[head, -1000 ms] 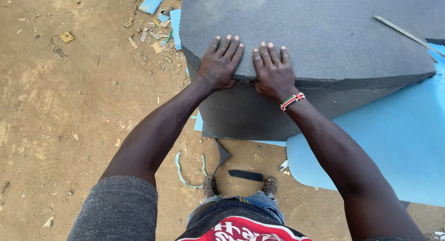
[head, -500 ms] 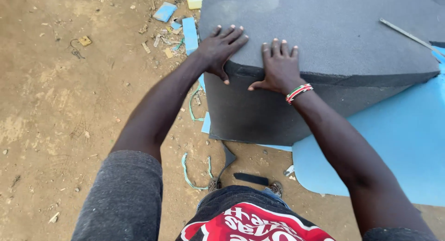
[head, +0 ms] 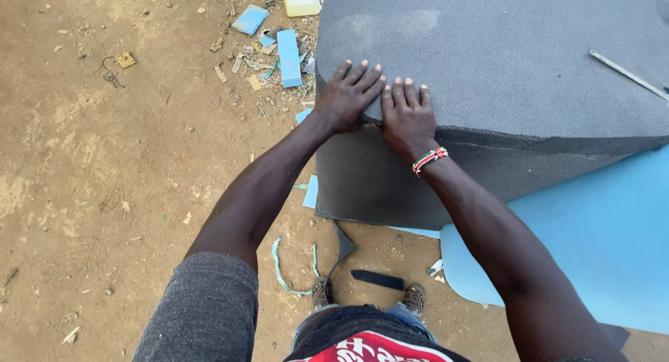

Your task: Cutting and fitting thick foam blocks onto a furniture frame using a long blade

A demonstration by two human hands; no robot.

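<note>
1. The left hand [head: 346,95] lies flat, palm down and fingers spread a little, on the near left corner of the grey foam block [head: 502,76], just above the middle of the frame.
2. The right hand [head: 406,114] presses flat beside it, fingers close together, touching the left hand at the edge. A beaded wristband [head: 429,160] circles that wrist. Neither hand grips anything.
3. The block fills the upper right of the frame, resting partly on a blue foam sheet [head: 599,229] at lower right.
4. It looks light for its bulk, soft and springy, with a rough, non-slip skin; I judge it best taken by opposite side faces or under the bottom edge, since corners may tear.
5. A thin metal strip [head: 627,75] lies on top, far right.
6. Blue foam offcuts [head: 288,57] litter the dirt ground [head: 104,181] at upper left; a dark scrap [head: 377,279] lies by the feet.
</note>
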